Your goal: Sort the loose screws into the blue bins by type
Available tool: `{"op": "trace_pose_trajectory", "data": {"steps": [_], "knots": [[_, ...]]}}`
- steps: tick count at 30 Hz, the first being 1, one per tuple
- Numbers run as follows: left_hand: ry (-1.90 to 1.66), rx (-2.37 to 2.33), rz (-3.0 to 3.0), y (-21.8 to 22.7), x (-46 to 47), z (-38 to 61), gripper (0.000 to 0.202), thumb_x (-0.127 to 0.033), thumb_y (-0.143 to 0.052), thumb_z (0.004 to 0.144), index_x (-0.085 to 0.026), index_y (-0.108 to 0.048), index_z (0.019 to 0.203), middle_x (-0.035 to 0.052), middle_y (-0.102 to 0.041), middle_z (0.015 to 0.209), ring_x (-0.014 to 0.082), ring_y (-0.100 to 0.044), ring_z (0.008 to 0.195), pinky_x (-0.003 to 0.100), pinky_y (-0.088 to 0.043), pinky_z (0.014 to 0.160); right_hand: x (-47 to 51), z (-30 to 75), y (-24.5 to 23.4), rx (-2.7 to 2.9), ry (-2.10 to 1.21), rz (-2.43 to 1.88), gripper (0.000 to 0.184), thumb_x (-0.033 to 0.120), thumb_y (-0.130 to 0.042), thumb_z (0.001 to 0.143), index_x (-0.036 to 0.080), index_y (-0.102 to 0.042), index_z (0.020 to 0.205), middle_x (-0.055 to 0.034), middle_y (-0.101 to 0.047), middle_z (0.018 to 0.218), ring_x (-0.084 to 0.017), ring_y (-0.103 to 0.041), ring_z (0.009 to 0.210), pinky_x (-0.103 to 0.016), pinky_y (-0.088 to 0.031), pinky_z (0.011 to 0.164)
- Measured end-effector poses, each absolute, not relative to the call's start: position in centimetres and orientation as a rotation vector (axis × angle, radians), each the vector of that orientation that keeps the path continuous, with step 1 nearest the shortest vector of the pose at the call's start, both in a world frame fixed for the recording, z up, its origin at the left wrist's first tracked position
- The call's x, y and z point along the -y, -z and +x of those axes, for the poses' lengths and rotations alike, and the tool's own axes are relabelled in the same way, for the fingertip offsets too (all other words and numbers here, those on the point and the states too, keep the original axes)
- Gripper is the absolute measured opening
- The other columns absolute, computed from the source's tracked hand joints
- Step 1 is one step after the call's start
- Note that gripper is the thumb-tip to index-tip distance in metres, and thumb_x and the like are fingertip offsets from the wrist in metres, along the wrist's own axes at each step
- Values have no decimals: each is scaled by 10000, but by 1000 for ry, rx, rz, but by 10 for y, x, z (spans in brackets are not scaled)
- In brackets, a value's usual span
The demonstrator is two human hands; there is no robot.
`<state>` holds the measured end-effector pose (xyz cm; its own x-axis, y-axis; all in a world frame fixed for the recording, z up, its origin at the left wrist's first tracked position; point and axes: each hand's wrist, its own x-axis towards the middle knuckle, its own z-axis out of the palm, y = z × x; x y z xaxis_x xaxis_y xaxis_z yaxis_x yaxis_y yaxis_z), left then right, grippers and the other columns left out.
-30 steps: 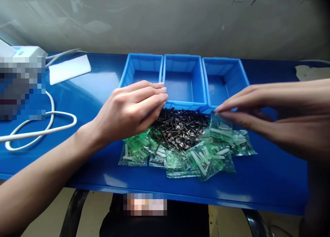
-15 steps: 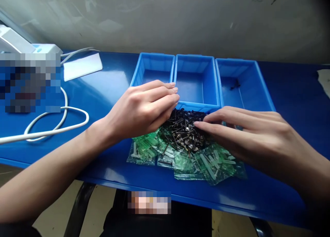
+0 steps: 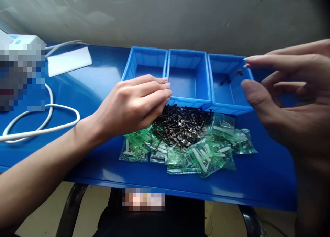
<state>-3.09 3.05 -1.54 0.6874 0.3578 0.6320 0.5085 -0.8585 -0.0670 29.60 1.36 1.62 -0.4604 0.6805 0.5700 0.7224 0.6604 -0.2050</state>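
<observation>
My right hand [image 3: 291,82] is raised at the right rim of the right-hand blue bin [image 3: 233,108], thumb and forefinger apart with nothing between them. Just left of its fingertips a small blurred metal piece [image 3: 239,72] shows inside that bin; whether it is in the air or against the wall I cannot tell. A few dark screws [image 3: 226,82] lie on the bin's floor. Palm down, my left hand [image 3: 141,101] hovers at the left edge of a pile of black screws and silver fittings [image 3: 183,123]. Its fingers are stretched out close together; the thumb is hidden.
A left bin [image 3: 148,51] and a middle bin [image 3: 189,53] stand beside the right one. Clear green packets [image 3: 206,158] with white plugs lie in front of and under the pile. At left are a white card [image 3: 69,61] and a looped white cable [image 3: 62,127].
My right hand has gone from the screw pile up and right to the right bin, its fingers parting. A small metal piece now shows in that bin. My left hand stays by the pile.
</observation>
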Motion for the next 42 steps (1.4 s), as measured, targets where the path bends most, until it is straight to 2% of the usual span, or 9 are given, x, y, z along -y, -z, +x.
{"op": "trace_pose_trajectory", "data": {"steps": [4, 7, 14, 18, 21, 26, 32, 38, 42], "knots": [[902, 711, -2655, 15, -30, -31, 185, -130, -653, 1046, -161, -716, 1218, 77, -811, 1205, 245, -801, 1186, 395, -732, 1050, -5, 278, -9, 2411, 42, -857, 278, 144, -769, 978, 240, -781, 1239, -51, -783, 1169, -166, -724, 907, -340, -568, 711], [917, 699, -2648, 16, -31, -31, 190, -130, -680, 1029, -149, -720, 1214, 76, -812, 1204, 253, -806, 1171, 402, -739, 1031, 1, 263, 0, 2620, 40, -629, 270, 163, -759, 996, 199, -763, 1263, -64, -784, 1173, -159, -751, 925, -304, -570, 675], [906, 707, -2647, 17, -32, -33, 218, -150, -680, 1025, -179, -713, 1238, 59, -812, 1217, 256, -805, 1184, 405, -738, 1032, 1, 257, 8, 2572, -67, -673, 240, 114, -719, 1011, 141, -773, 1244, -67, -766, 1087, -140, -724, 885, -286, -577, 705], [893, 708, -2657, 16, -31, -33, 227, -154, -680, 1026, -180, -709, 1250, 61, -811, 1223, 254, -802, 1188, 406, -731, 1041, -1, 256, 0, 2468, -307, -672, 142, 74, -707, 1007, 134, -790, 1105, -58, -763, 1047, -115, -720, 897, -260, -589, 752], [890, 721, -2666, 16, -31, -33, 241, -157, -681, 1024, -190, -705, 1262, 54, -808, 1236, 247, -797, 1203, 393, -721, 1057, -2, 261, -11, 2245, -316, -881, 74, 138, -741, 998, 196, -787, 993, -32, -764, 991, -128, -699, 827, -291, -554, 645], [914, 702, -2678, 16, -30, -33, 247, -139, -682, 1012, -173, -718, 1253, 73, -810, 1225, 257, -797, 1197, 392, -716, 1058, -3, 275, -19, 2041, 62, -1169, 188, 209, -730, 1011, 238, -800, 1183, -96, -758, 1207, -171, -655, 808, -385, -567, 668], [920, 720, -2671, 16, -31, -33, 269, -149, -665, 1019, -193, -717, 1279, 67, -811, 1226, 258, -798, 1192, 404, -718, 1045, 2, 260, 2, 2488, -21, -638, 214, 136, -763, 981, 177, -791, 1189, -59, -783, 1105, -131, -718, 862, -292, -565, 673], [911, 701, -2655, 16, -31, -32, 224, -143, -666, 1023, -165, -720, 1239, 76, -812, 1216, 252, -803, 1178, 379, -716, 1035, 3, 250, 15, 2549, 49, -600, 194, 55, -701, 995, 127, -762, 1165, -74, -775, 1068, -139, -719, 857, -263, -554, 665], [914, 703, -2656, 16, -31, -32, 217, -146, -665, 1027, -163, -723, 1236, 77, -815, 1208, 256, -806, 1170, 391, -724, 1024, 2, 253, 9, 2571, 61, -594, 276, 44, -683, 1000, 82, -721, 1271, -100, -775, 1075, -163, -734, 889, -282, -581, 699]]}}
